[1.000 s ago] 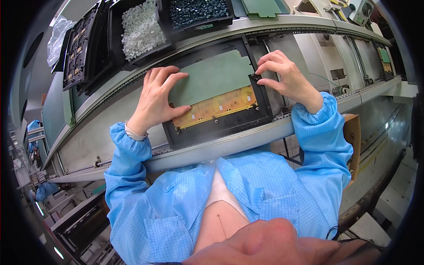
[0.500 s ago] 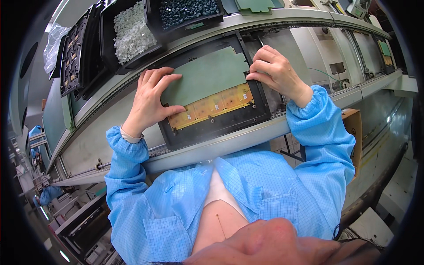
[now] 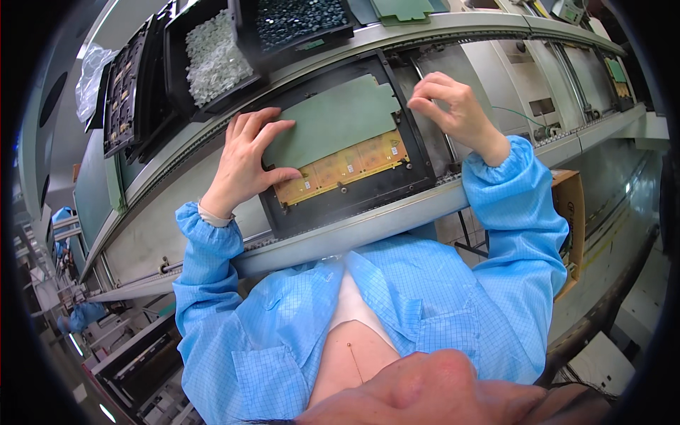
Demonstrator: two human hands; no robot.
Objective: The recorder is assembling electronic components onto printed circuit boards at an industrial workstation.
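A flat green plate (image 3: 333, 120) with a notched right end lies over a row of yellow-orange circuit boards (image 3: 354, 163), whose near strip shows. Both sit in a black frame-like tray (image 3: 368, 190). At the plate's left end is my left hand (image 3: 248, 156), its thumb at the near edge and its index finger on the far part, spanning the plate. My right hand (image 3: 453, 113) hangs in the air just past the tray's right side, off the plate. Its fingers are loosely bent and apart, with nothing seen in them.
The tray rests across a conveyor with metal rails (image 3: 382, 218). Beyond it stand a black bin of clear pieces (image 3: 216, 64) and a bin of dark pieces (image 3: 301, 21). More green plates (image 3: 400, 8) lie at the back. A cardboard box (image 3: 569, 227) is at the right.
My right hand has come away from the plate's right end and moved slightly right. My left hand stays at the plate's left end.
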